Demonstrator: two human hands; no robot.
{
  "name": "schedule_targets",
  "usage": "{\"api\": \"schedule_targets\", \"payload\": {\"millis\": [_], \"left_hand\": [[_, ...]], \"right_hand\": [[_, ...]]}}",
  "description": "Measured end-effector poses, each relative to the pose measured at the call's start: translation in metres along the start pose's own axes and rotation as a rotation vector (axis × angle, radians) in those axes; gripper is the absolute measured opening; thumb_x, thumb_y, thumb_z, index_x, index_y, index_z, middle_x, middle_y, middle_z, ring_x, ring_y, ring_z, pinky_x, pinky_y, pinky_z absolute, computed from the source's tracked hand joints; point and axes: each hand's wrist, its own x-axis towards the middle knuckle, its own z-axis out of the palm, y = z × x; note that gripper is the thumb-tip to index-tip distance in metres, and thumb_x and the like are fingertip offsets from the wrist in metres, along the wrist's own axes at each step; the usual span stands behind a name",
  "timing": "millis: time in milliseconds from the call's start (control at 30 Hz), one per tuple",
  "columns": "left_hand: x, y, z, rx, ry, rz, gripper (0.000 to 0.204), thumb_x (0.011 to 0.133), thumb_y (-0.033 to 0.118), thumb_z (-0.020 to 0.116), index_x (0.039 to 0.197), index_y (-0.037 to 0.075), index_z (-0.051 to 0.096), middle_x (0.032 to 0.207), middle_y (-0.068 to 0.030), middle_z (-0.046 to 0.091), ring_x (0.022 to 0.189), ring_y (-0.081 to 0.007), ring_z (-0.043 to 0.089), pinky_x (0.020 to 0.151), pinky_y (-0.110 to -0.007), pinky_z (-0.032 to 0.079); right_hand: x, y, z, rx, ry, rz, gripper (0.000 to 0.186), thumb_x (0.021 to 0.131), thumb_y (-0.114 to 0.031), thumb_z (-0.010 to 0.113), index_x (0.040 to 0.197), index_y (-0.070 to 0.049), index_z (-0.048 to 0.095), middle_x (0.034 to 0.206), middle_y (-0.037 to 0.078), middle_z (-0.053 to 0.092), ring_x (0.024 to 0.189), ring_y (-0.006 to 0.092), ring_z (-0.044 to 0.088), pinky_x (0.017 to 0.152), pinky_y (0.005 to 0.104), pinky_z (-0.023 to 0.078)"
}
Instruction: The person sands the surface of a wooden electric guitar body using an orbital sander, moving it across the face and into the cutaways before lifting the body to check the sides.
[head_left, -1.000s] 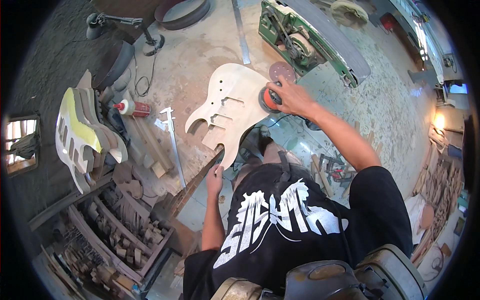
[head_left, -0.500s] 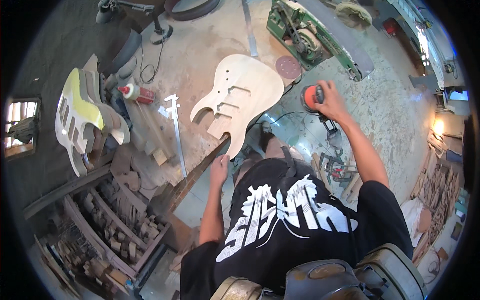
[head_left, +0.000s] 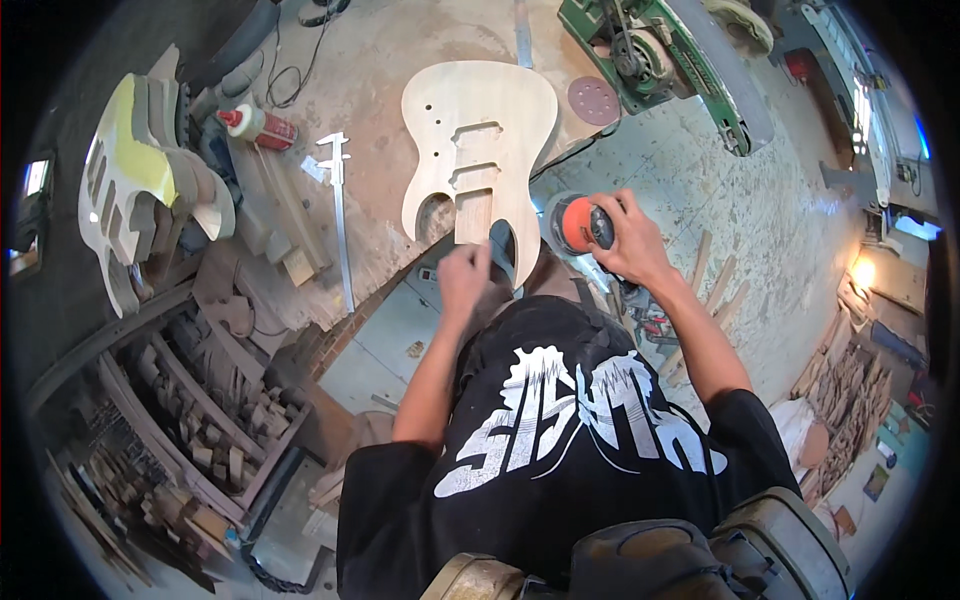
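A pale wooden electric guitar body lies on the workbench, its horns and neck pocket pointing toward me past the bench edge. My left hand is just below the neck pocket, fingers curled in and slightly blurred. No object shows in it, and a gap seems to separate it from the wood. My right hand grips an orange and black random orbital sander by its dark top. The sander is held in the air right of the longer horn, tilted with its pad facing left, apart from the wood.
On the workbench are a sanding disc, a caliper, a glue bottle and wood strips. A green belt machine stands at far right. More guitar bodies stand at left, above a bin of offcuts.
The guitar body has turned, its horns now pointing more directly toward me. My left hand has let go of the horn tip. My right hand has brought the sander left and nearer to me.
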Motion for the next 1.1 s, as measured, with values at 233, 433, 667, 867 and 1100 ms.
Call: {"api": "schedule_targets", "payload": {"millis": [233, 433, 667, 867, 1100], "left_hand": [[0.070, -0.043, -0.048, 0.291, 0.423, 0.036, 0.059, 0.098, 0.038, 0.069, 0.143, 0.002, 0.056, 0.141, -0.0236, 0.058, 0.129, -0.0441, 0.053, 0.108, -0.053, 0.043], [0.099, -0.068, -0.038, 0.309, 0.229, -0.021, 0.068, 0.104, 0.031, 0.061, 0.161, 0.004, 0.035, 0.166, -0.0263, 0.034, 0.156, -0.0461, 0.027, 0.127, -0.054, 0.026], [0.099, -0.068, -0.039, 0.316, 0.219, -0.018, 0.066, 0.106, 0.029, 0.058, 0.162, 0.005, 0.033, 0.169, -0.0236, 0.029, 0.157, -0.0484, 0.023, 0.127, -0.058, 0.023], [0.098, -0.055, -0.046, 0.347, 0.153, -0.080, 0.067, 0.107, 0.032, 0.057, 0.164, 0.010, 0.030, 0.171, -0.0236, 0.026, 0.158, -0.0497, 0.022, 0.126, -0.061, 0.025], [0.098, -0.050, -0.044, 0.375, 0.125, -0.141, 0.069, 0.107, 0.034, 0.056, 0.165, 0.012, 0.026, 0.172, -0.0235, 0.024, 0.158, -0.0498, 0.021, 0.124, -0.064, 0.026]], "right_hand": [[0.034, -0.019, 0.011, -0.059, -0.110, -0.145, 0.066, 0.074, -0.015, 0.080, 0.135, -0.020, 0.058, 0.122, 0.018, 0.057, 0.107, 0.0436, 0.066, 0.084, 0.0526, 0.057], [0.059, -0.030, 0.016, -0.132, -0.186, -0.220, 0.068, 0.075, -0.013, 0.080, 0.137, -0.021, 0.056, 0.124, 0.018, 0.055, 0.109, 0.0447, 0.064, 0.085, 0.0538, 0.057], [0.089, -0.053, 0.021, -0.158, -0.191, -0.269, 0.075, 0.073, -0.010, 0.082, 0.141, -0.020, 0.052, 0.123, 0.019, 0.053, 0.111, 0.0440, 0.063, 0.084, 0.0533, 0.056], [0.066, -0.043, 0.017, -0.175, -0.276, -0.310, 0.072, 0.073, -0.009, 0.084, 0.136, -0.020, 0.053, 0.122, 0.016, 0.050, 0.109, 0.0434, 0.062, 0.082, 0.0548, 0.058], [0.035, -0.028, 0.015, -0.202, -0.306, -0.273, 0.072, 0.072, -0.010, 0.086, 0.135, -0.021, 0.053, 0.123, 0.016, 0.049, 0.108, 0.0427, 0.062, 0.079, 0.0546, 0.058]]}}
